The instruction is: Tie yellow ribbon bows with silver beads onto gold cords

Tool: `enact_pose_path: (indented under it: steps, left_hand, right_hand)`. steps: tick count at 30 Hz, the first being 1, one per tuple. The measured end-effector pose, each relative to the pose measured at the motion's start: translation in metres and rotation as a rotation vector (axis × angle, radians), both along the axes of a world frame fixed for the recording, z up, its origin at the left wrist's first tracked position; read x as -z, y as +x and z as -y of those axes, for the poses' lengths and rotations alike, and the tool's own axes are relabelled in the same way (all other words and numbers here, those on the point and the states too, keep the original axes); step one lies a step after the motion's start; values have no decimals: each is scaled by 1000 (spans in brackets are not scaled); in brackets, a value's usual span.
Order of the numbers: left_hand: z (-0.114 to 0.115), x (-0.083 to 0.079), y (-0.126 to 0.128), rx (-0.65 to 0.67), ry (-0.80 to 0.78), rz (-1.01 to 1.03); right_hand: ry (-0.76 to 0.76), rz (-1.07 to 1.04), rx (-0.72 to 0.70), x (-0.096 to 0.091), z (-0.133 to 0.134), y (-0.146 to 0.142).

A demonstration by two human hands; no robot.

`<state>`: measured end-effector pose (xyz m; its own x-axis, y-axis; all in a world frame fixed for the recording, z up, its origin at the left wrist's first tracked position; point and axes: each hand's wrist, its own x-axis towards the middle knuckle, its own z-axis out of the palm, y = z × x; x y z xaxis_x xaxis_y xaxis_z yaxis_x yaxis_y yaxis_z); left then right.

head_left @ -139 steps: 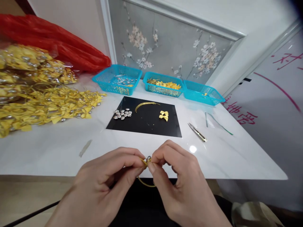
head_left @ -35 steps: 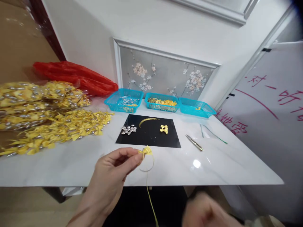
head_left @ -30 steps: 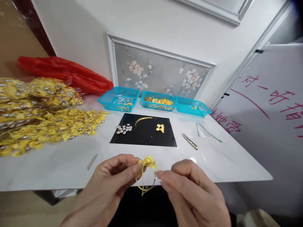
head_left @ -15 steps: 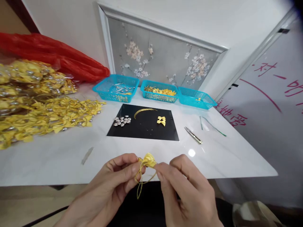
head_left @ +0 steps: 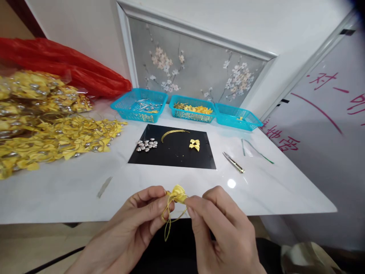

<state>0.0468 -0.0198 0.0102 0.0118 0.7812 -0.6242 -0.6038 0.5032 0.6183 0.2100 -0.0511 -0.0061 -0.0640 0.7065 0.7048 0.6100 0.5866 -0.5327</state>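
Note:
Between my two hands, just over the table's front edge, is a yellow ribbon bow (head_left: 178,193) with a thin gold cord (head_left: 167,230) looped below it. My left hand (head_left: 142,215) pinches the bow's left side. My right hand (head_left: 221,224) is closed, its thumb and forefinger at the bow's right side; whether they grip ribbon or cord there is hard to see. Beyond them lies a black mat (head_left: 171,158) bearing silver beads (head_left: 146,144), a bundle of gold cords (head_left: 174,133) and a few small yellow bows (head_left: 194,144).
Thread snips (head_left: 234,163) lie right of the mat. Three blue baskets (head_left: 139,95) stand along the wall, holding beads, cords and bows. At left is a large heap of beaded yellow bows (head_left: 65,137) beside a red bag (head_left: 71,64). Green strips (head_left: 258,151) lie at the right.
Both hands keep nearly the same hold on the bow. The view has shifted very slightly.

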Motion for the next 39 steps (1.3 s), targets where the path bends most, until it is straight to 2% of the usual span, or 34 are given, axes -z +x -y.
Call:
enact_pose_path:
  steps: [8, 17, 25, 30, 39]
  left_hand:
    - [-4, 0, 2, 26, -9, 7]
    - [3, 5, -1, 81, 32, 18]
    - [1, 2, 0, 63, -58, 86]
    - [2, 3, -1, 74, -66, 101]
    - [0, 4, -2, 117, -42, 79]
  right_hand:
    - [-30, 18, -3, 1, 1, -1]
    - [-24, 106, -26, 1, -1, 5]
    - [-188, -79, -140, -1, -4, 6]
    - [-167, -86, -147, -1, -5, 6]
    - [-118, 73, -200, -2, -9, 19]
